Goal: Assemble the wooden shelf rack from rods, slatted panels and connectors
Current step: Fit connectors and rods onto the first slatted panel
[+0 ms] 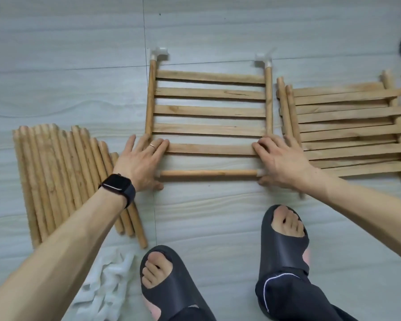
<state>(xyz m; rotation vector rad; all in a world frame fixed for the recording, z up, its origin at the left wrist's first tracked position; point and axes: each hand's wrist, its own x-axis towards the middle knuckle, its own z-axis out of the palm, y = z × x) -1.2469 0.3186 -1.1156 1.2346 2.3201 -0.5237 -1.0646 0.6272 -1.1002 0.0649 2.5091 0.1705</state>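
the pale grey tiled floor (218, 31) carries everything; on the left lies a row of loose round wooden rods (56, 177), side by side and touching; on the right a stack of spare slatted wooden panels (347, 126), skewed over one another; between them, flat on the floor, is the wooden slatted panel (210, 111) being built up, its slats running across between two side rails; a pair of dark slippers (285, 239) stands near its near edge, and a blurred white heap (109, 283) beside them may be spare connectors; i cannot tell.

the left hand (141, 162) lies over the near left corner, fingers stretched almost flat on the nearest slat, thumb behind the corner; it presses and closes round nothing; the right hand (281, 159) mirrors it on the near right corner, fingers a little more arched, tips down on the slat, thumb at the near side; between the hands runs a round wooden cross rod (208, 173), ends in white plastic connectors; two more white plastic corner connectors (159, 53) cap the far rail ends.

the panel looks light and stiff, though probably apt to rack at loose joints; best taken by the side rails close to the corners, not by a thin slat; the connectors likely need a firm straight push, since smooth plastic on wood may slip off.
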